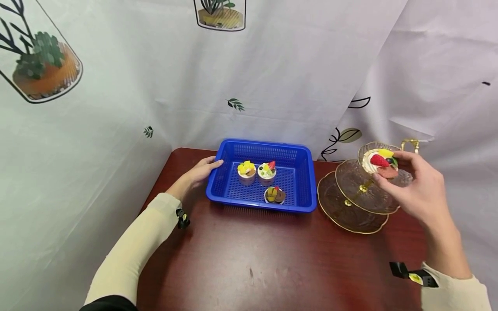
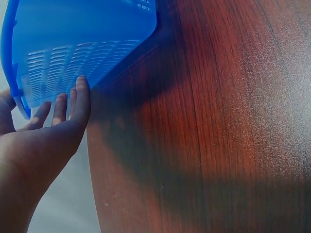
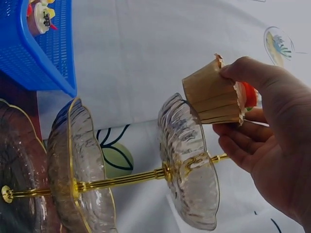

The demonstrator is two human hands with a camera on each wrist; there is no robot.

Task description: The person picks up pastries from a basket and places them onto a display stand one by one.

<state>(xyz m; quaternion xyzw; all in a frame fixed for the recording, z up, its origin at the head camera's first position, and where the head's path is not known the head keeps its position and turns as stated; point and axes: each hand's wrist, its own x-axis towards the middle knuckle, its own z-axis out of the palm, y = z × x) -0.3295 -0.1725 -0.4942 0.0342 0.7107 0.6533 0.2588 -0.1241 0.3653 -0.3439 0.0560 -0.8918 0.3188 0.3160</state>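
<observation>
Pale right sleeve closest, and your right grip pinches the fruit-topped cupcake near upright, the stand's top tier just below that grip, while your left grip, well apart, holds the blue basket.

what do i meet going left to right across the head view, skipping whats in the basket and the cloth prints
Left hand → blue basket → tiered glass stand → right hand. The held dessert cup overlaps the stand, so it is left out.
</observation>
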